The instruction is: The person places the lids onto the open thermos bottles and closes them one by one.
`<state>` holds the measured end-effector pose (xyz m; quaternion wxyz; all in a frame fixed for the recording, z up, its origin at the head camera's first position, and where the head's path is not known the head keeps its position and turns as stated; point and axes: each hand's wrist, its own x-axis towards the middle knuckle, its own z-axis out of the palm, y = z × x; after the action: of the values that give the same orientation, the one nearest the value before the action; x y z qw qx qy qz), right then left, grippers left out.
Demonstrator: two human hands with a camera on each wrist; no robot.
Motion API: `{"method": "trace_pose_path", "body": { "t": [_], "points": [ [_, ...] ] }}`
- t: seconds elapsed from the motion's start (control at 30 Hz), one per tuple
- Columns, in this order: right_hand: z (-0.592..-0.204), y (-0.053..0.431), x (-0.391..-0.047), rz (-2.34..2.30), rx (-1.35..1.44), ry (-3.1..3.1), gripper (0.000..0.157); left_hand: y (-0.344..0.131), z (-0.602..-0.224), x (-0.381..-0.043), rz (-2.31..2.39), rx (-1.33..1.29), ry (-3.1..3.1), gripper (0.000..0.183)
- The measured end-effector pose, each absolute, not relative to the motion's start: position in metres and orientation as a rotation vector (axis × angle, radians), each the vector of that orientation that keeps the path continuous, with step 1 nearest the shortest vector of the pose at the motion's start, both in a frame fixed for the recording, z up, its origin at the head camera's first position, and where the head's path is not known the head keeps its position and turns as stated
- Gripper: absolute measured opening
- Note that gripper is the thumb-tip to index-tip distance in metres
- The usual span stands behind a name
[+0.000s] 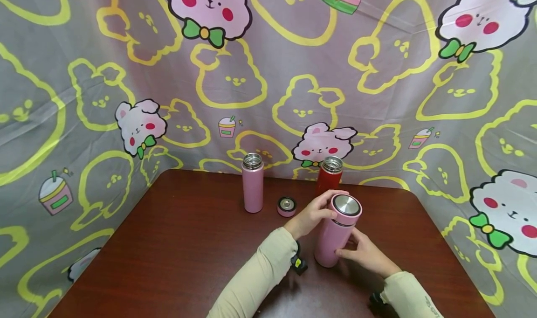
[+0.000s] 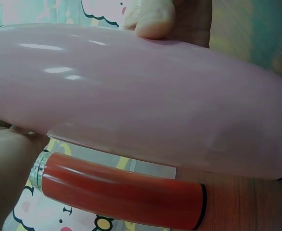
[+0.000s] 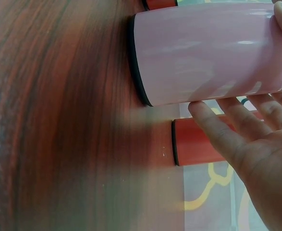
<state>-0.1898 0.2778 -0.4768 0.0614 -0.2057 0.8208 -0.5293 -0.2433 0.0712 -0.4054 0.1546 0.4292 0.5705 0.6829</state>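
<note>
From the head: gripping a large pink bottle [image 1: 333, 242] at its lid [image 1: 347, 205] with the left hand [image 1: 311, 219], pinching its body with the right hand [image 1: 369, 255], nearer the surface's [image 1: 189, 234] right edge than its left. Towards the far edge, with a cap [image 1: 287, 207] between: slim pink bottle [image 1: 253, 190], red bottle [image 1: 328, 179]. From the left wrist: pressing a thumb [image 2: 155, 21] against the pink body. From the right wrist: touching its side with spread fingers [image 3: 217, 132].

My left forearm [image 1: 251, 280] angles up and in, cream sleeve [image 1: 278, 249] to the wrist. Left hand [image 1: 310, 217] grips high, thumb on the near side; far fingertips hidden, curl hard to judge. Right hand [image 1: 371, 255] lower, holding from the opposite side, fingers [image 3: 215, 127] spread.
</note>
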Motion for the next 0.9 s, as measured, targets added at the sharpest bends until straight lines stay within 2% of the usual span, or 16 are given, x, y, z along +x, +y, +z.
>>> {"method": "trace_pose_path", "body": {
  "t": [0.63,0.9],
  "points": [
    [-0.476,0.276,-0.192,-1.592,-0.594,2.468,0.069,0.072,-0.406,-0.25,1.973,1.233,1.443,0.071],
    [-0.478,0.277,-0.189,-1.597,-0.558,2.497,0.069,0.06,-0.401,-0.246,2.009,1.2,1.624,0.056]
  ]
}}
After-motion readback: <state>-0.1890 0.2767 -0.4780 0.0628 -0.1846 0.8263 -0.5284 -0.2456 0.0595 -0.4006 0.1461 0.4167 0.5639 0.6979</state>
